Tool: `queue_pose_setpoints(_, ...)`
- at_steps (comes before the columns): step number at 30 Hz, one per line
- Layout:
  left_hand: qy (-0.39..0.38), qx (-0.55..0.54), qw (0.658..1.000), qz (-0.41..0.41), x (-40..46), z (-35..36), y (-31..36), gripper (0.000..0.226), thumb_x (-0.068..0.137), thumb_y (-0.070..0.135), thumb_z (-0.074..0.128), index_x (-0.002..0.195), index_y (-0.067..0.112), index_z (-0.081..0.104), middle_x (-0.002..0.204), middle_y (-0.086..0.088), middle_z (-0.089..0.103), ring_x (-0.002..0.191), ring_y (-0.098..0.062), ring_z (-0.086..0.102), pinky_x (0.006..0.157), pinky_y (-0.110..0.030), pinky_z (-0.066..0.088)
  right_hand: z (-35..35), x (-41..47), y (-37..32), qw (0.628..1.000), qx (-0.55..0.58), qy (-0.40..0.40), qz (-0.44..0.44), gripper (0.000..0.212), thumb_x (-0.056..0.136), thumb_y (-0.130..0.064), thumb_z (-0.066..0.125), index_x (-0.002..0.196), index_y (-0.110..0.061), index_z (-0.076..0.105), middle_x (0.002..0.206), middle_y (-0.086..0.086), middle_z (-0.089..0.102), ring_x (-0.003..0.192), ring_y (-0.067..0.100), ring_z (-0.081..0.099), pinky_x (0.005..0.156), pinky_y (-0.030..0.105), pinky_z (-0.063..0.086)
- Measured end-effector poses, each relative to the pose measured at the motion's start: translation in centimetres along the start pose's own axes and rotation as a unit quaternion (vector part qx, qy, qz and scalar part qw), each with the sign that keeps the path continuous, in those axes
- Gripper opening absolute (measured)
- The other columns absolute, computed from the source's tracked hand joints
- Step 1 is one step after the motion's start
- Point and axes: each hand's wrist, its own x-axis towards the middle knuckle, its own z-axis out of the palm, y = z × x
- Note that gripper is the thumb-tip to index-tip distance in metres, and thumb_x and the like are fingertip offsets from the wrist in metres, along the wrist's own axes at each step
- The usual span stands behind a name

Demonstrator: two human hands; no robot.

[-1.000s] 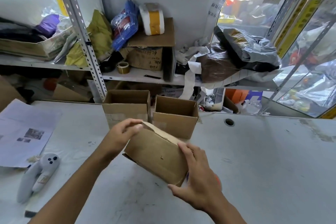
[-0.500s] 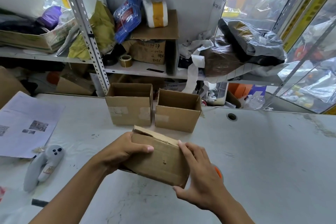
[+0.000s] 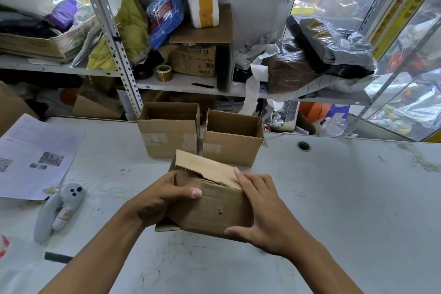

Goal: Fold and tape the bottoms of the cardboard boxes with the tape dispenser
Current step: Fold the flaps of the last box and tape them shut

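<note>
Brown cardboard box (image 3: 210, 207) sits on the white table (image 3: 334, 198) between both hands, top flap (image 3: 202, 166) raised and tilted. Left hand (image 3: 157, 200) grips the left side, thumb across the front face. Right hand (image 3: 265, 212) wraps the right corner, fingers over the top edge, thumb at the lower front. Two open-top boxes (image 3: 169, 137) (image 3: 232, 143) stand just behind, side by side. Grey controller (image 3: 59, 210) lies to the left near a printed sheet (image 3: 35, 157).

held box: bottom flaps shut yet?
Not fully. On the held box one flap sticks up ajar, with no tape visible across it. Both hands, left and right, grip the box.
</note>
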Motion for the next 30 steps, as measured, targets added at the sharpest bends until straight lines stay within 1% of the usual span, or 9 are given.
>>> queue_pose_setpoints(4, -0.002, -0.002, 1.000, 0.002, 0.3, 0.1, -0.4, 0.102, 0.032, 0.052, 0.098, 0.121, 0.019, 0.060, 0.102, -0.002, 0.074, 0.095, -0.024, 0.072, 0.075, -0.034, 0.059, -0.2, 0.1, 0.2, 1.000, -0.008, -0.004, 0.003, 0.119, 0.065, -0.087, 0.058, 0.157, -0.039, 0.000, 0.152, -0.020, 0.015, 0.135, 0.001, 0.016, 0.112, 0.032, 0.044)
queue_pose_setpoints(9, 0.040, 0.023, 0.999, 0.009, 1.0, 0.1, -0.1, 0.074, 0.050, 0.043, 0.087, 0.117, 0.019, 0.064, 0.095, 0.002, 0.075, 0.089, -0.019, 0.072, 0.069, -0.030, 0.058, -0.1, 0.3, -0.5, 0.999, -0.033, -0.014, 0.001, 0.124, 0.061, -0.083, 0.068, 0.155, -0.040, -0.001, 0.156, -0.018, 0.015, 0.137, 0.006, 0.024, 0.116, 0.033, 0.039)
queue_pose_setpoints(13, 0.068, 0.147, 0.987, 0.010, 2.4, -0.1, 1.5, 0.040, 0.075, 0.041, 0.084, 0.104, 0.017, 0.071, 0.097, -0.006, 0.074, 0.091, -0.023, 0.070, 0.066, -0.030, 0.054, 2.1, 1.0, -2.1, 0.995, -0.094, -0.002, 0.032, 0.129, 0.062, -0.074, 0.067, 0.157, -0.031, -0.009, 0.147, -0.008, 0.029, 0.126, 0.019, 0.035, 0.104, 0.037, 0.042)
queue_pose_setpoints(16, 0.199, 0.286, 0.935, 0.067, 3.3, 0.2, 2.2, 0.023, 0.088, 0.036, 0.073, 0.105, 0.022, 0.063, 0.104, 0.003, 0.066, 0.099, -0.018, 0.063, 0.070, -0.028, 0.050, 3.8, 1.9, -2.8, 0.992, -0.069, 0.022, 0.105, 0.120, 0.058, -0.071, 0.059, 0.156, -0.028, 0.005, 0.135, -0.005, 0.041, 0.117, 0.021, 0.040, 0.099, 0.037, 0.043)
queue_pose_setpoints(19, 0.373, 0.400, 0.828, 0.122, 2.4, 1.1, 1.0, 0.040, 0.090, 0.037, 0.070, 0.122, 0.024, 0.050, 0.122, 0.003, 0.058, 0.108, -0.016, 0.057, 0.081, -0.032, 0.050, 4.8, 2.7, -3.5, 0.977, -0.008, 0.057, 0.207, 0.119, 0.056, -0.078, 0.056, 0.155, -0.024, 0.015, 0.132, -0.003, 0.045, 0.119, 0.022, 0.043, 0.098, 0.038, 0.045)
queue_pose_setpoints(21, 0.327, 0.435, 0.837, 0.051, 2.2, 2.3, -0.9, 0.058, 0.092, 0.046, 0.063, 0.139, 0.026, 0.036, 0.137, -0.001, 0.053, 0.115, -0.020, 0.058, 0.085, -0.037, 0.050, 5.3, 3.2, -3.9, 0.962, 0.036, 0.064, 0.265, 0.118, 0.063, -0.082, 0.056, 0.155, -0.021, 0.013, 0.136, -0.003, 0.041, 0.126, 0.024, 0.040, 0.100, 0.039, 0.045)
queue_pose_setpoints(24, 0.244, 0.356, 0.900, -0.061, 3.7, 3.8, -3.2, 0.076, 0.095, 0.051, 0.056, 0.151, 0.026, 0.012, 0.148, -0.007, 0.046, 0.120, -0.027, 0.058, 0.094, -0.041, 0.054, 6.6, 3.8, -3.6, 0.958, 0.125, 0.044, 0.254, 0.081, 0.082, -0.067, 0.052, 0.148, -0.028, 0.028, 0.131, -0.002, 0.045, 0.121, 0.022, 0.047, 0.100, 0.041, 0.047)
queue_pose_setpoints(26, 0.253, 0.367, 0.892, -0.070, 4.8, 3.7, -3.2, 0.089, 0.089, 0.057, 0.063, 0.151, 0.026, 0.008, 0.151, -0.006, 0.041, 0.124, -0.027, 0.055, 0.096, -0.043, 0.052, 6.6, 3.8, -2.9, 0.932, 0.269, 0.007, 0.241, 0.062, 0.084, -0.050, 0.052, 0.143, -0.035, 0.039, 0.128, -0.003, 0.051, 0.115, 0.019, 0.056, 0.098, 0.045, 0.052)
queue_pose_setpoints(30, 0.237, 0.491, 0.833, -0.091, 6.4, 2.5, -2.4, 0.122, 0.058, 0.082, 0.071, 0.150, 0.027, 0.012, 0.154, -0.003, 0.035, 0.131, -0.026, 0.048, 0.099, -0.045, 0.051, 6.3, 2.8, -1.2, 0.865, 0.444, -0.078, 0.220, 0.073, 0.074, -0.018, 0.048, 0.146, -0.034, 0.047, 0.136, -0.011, 0.055, 0.115, 0.011, 0.063, 0.101, 0.038, 0.055)
